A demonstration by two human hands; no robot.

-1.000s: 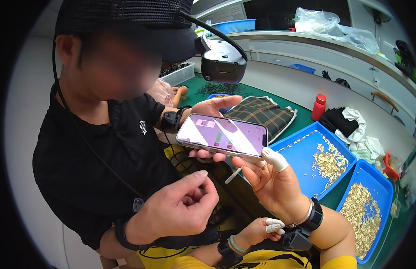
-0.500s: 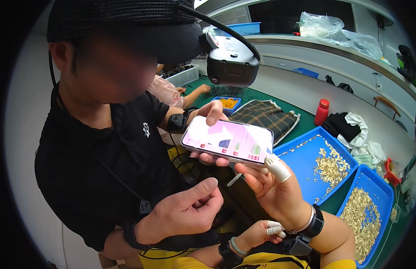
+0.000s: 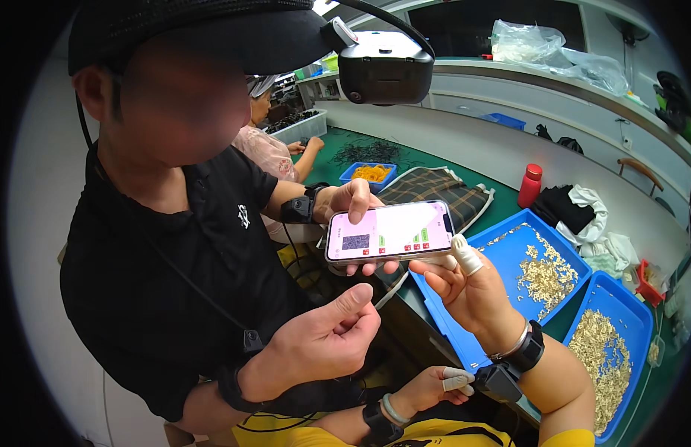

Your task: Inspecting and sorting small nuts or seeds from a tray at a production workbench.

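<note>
Left hand rests low by the yellow-sleeved lap, fingers loosely curled with white caps on two of them, holding nothing that shows. Above and left of it, a co-worker in a black shirt keeps one hand in a loose fist with the thumb up. Their other hand holds a phone flat, screen upward, out over the edge of the green table.

Right hand is raised just below and right of the phone, palm open and fingers spread. Its capped forefinger stands at the phone's right end; whether it touches I cannot tell.

Working that screen well probably calls for a bare fingertip, since the cap may not register, and for a light press, because the phone is only hand-held.

Behind the phone lies a plaid cloth. To the right are a red bottle and two blue trays of pale small parts. The co-worker's thumb covers the screen's left edge.
</note>
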